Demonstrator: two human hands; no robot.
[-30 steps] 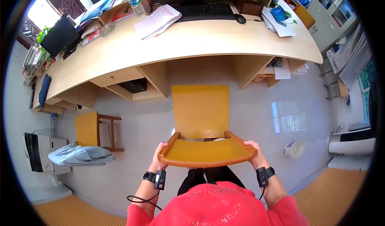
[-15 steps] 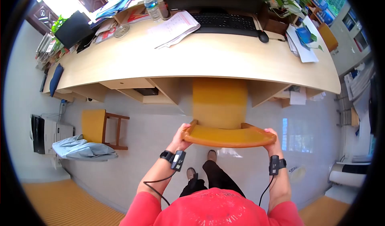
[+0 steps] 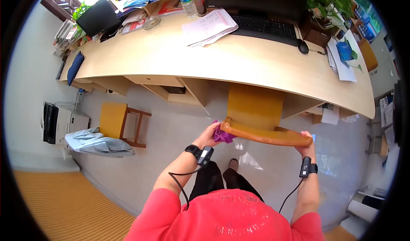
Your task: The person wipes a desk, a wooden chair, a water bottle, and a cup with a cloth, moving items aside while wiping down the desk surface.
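Observation:
A wooden chair with a yellow-brown seat stands half under the desk, its curved backrest toward me. My left hand is closed at the backrest's left end, with a crumpled purple cloth bunched in it and against the wood. Around the right end of the backrest, the fingers of my right hand are wrapped. Both wrists carry a strapped black device with a cable.
On the desk are a keyboard, a mouse, papers and a water bottle. A second chair with a light blue garment stands left, beside a printer. Ribbed yellow-brown matting lies lower left.
The purple cloth shows at my left hand now. The chair's backrest looks tilted, its right end lower in view. My view has turned, shifting the desk rightward. Both hands remain at the backrest.

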